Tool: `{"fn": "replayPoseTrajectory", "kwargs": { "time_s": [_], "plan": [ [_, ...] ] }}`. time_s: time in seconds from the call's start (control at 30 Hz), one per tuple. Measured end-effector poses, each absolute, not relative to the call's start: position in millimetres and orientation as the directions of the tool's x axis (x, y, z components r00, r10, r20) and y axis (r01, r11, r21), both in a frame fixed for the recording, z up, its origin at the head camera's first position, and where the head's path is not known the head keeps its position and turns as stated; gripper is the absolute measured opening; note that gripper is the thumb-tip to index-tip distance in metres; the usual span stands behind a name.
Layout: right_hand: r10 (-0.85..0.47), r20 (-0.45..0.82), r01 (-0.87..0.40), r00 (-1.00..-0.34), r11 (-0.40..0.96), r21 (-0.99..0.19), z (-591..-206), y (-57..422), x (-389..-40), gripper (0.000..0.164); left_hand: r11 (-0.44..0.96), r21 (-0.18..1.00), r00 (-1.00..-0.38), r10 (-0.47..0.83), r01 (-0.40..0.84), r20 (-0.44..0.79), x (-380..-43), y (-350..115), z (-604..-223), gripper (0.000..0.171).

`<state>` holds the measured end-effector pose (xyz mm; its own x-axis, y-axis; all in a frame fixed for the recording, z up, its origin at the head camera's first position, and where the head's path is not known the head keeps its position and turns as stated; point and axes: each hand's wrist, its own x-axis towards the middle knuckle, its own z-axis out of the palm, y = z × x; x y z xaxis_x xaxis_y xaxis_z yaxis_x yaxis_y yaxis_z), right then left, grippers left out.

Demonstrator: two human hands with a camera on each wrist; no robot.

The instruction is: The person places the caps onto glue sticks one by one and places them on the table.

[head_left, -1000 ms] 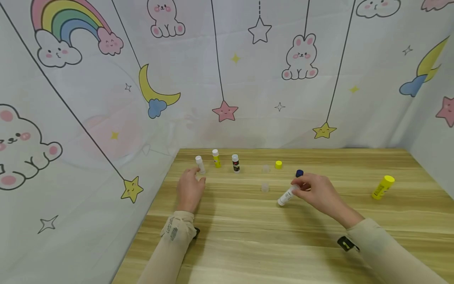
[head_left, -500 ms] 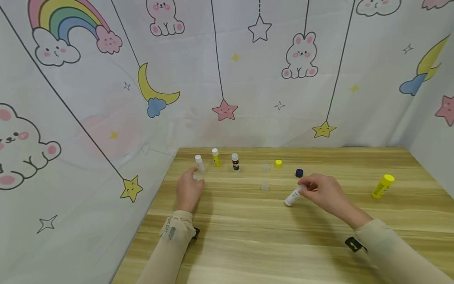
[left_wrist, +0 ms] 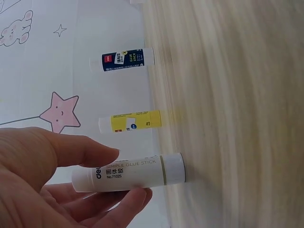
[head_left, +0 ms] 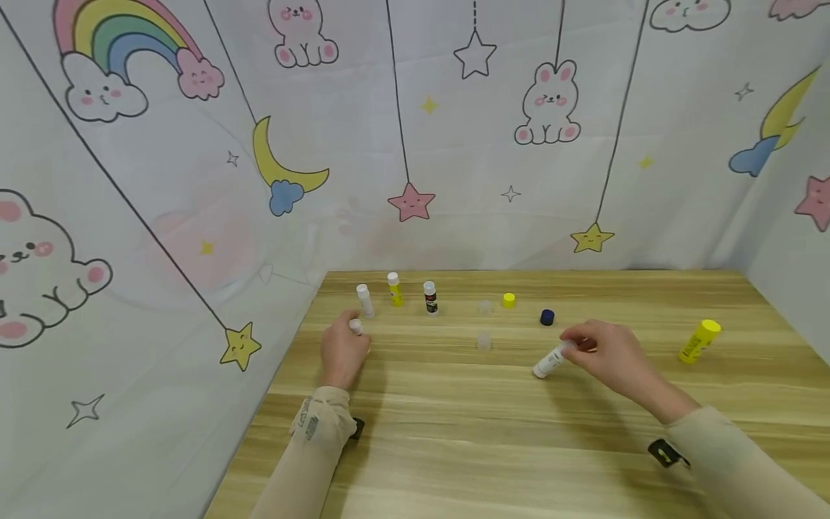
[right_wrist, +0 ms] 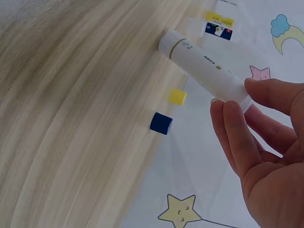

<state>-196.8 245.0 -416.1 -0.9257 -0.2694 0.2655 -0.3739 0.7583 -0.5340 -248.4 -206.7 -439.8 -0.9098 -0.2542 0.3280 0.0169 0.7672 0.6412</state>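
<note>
My left hand (head_left: pixel 346 351) holds a white glue stick (left_wrist: pixel 130 173) between thumb and fingers. It stands upright with its base at the tabletop; in the head view only its white end shows. Just behind it stands another white glue stick (head_left: pixel 365 300). My right hand (head_left: pixel 609 355) pinches one end of a white glue stick (right_wrist: pixel 204 66), which slants over the table with its other end pointing down and left. The fingertips partly cover the pinched, ridged end. A navy cap (head_left: pixel 547 317) lies behind the right hand.
A yellow glue stick (head_left: pixel 395 290) and a dark-labelled glue stick (head_left: pixel 431 298) stand at the back left. Mid-table lie a yellow cap (head_left: pixel 509 300) and two translucent pieces, one a translucent cap-like piece (head_left: pixel 484 341). A larger yellow glue stick (head_left: pixel 700 341) stands right. A printed curtain (head_left: pixel 480 231) hangs behind.
My right hand has moved right and slightly nearer with its glue stick. The left hand has shifted slightly left, and the white end of its glue stick has come into sight.
</note>
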Motion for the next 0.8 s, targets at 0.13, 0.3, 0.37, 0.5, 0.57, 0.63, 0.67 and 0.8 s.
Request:
{"fn": "replayPoseTrajectory", "kwargs": {
  "time_s": [0.13, 0.3, 0.37, 0.5, 0.57, 0.63, 0.67, 0.8],
  "plan": [
    [-0.262, 0.272, -0.371, -0.926, 0.763, -0.529, -415.6, 252.3, -194.8, 0.019, 0.757, 0.653, -0.911, -0.255, 0.021, 0.324, -246.2, -207.2, -440.7, 0.036],
    [-0.251, 0.269, -0.359, -0.93, 0.773, -0.522, -415.9, 259.1, -193.6, 0.02, 0.747, 0.664, -0.916, -0.263, 0.005, 0.302, -244.0, -207.9, -440.0, 0.026],
    [-0.249, 0.264, -0.355, -0.932, 0.775, -0.523, -415.8, 261.5, -193.2, 0.02, 0.746, 0.666, -0.918, -0.266, -0.003, 0.294, -243.8, -208.4, -440.1, 0.023],
    [-0.241, 0.258, -0.344, -0.936, 0.781, -0.521, -414.6, 266.0, -192.2, 0.021, 0.741, 0.671, -0.921, -0.271, -0.014, 0.281, -244.5, -210.2, -441.9, 0.019],
    [-0.237, 0.257, -0.341, -0.937, 0.784, -0.519, -413.3, 268.3, -191.9, 0.022, 0.744, 0.668, -0.923, -0.268, -0.015, 0.277, -245.1, -211.3, -443.0, 0.018],
    [-0.234, 0.253, -0.335, -0.939, 0.787, -0.517, -411.7, 270.9, -191.6, 0.023, 0.746, 0.666, -0.926, -0.263, -0.016, 0.272, -245.4, -212.1, -443.6, 0.018],
    [-0.234, 0.251, -0.334, -0.939, 0.788, -0.517, -410.8, 272.1, -191.5, 0.023, 0.746, 0.666, -0.926, -0.261, -0.015, 0.271, -245.4, -212.4, -443.7, 0.018],
    [-0.238, 0.25, -0.336, -0.939, 0.792, -0.51, -407.8, 277.8, -192.0, 0.025, 0.746, 0.665, -0.926, -0.264, -0.019, 0.27, -245.3, -212.7, -443.3, 0.017]
  ]
}}
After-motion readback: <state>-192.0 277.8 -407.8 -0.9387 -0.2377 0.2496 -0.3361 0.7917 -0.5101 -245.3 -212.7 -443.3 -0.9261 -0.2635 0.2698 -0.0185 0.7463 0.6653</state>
